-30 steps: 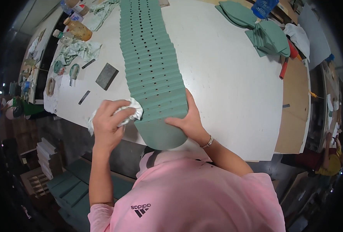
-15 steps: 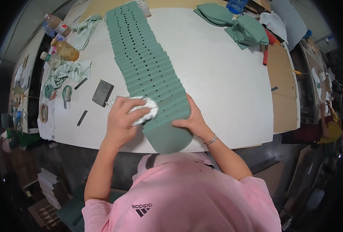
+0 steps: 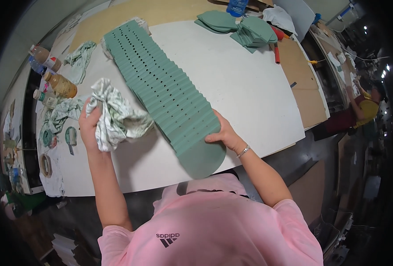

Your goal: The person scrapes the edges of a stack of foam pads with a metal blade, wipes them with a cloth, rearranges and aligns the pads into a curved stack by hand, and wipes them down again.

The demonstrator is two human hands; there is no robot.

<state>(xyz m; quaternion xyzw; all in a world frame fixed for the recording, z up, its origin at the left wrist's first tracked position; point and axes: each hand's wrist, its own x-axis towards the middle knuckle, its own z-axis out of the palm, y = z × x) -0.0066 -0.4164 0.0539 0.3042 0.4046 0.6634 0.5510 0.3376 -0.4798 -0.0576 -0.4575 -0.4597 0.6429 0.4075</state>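
Note:
A long row of overlapping green panels (image 3: pixel 163 84) with small dark holes slants across the table, its rounded end nearest me. My right hand (image 3: pixel 226 136) grips the row's right edge near that end, thumb on top and the other fingers partly hidden along the side. Left of the row, my left hand (image 3: pixel 89 126) is closed on a crumpled white-and-green cloth (image 3: pixel 119 117), which hangs loosely open above the table. The cloth's lower right part comes close to the panels' left edge.
The white table (image 3: pixel 245 88) carries green stacked pieces (image 3: pixel 254 33), a red-handled tool (image 3: pixel 277 54) and a blue container (image 3: pixel 237 6) at the far right. Bottles (image 3: pixel 61 85), rags (image 3: pixel 65 113) and tape rolls (image 3: pixel 46 165) line the left. Another person (image 3: pixel 364 106) stands at far right.
My left hand has lifted the cloth off the panels and moved left, and the bunched cloth has spread out. My right hand keeps its grip. The view has turned somewhat.

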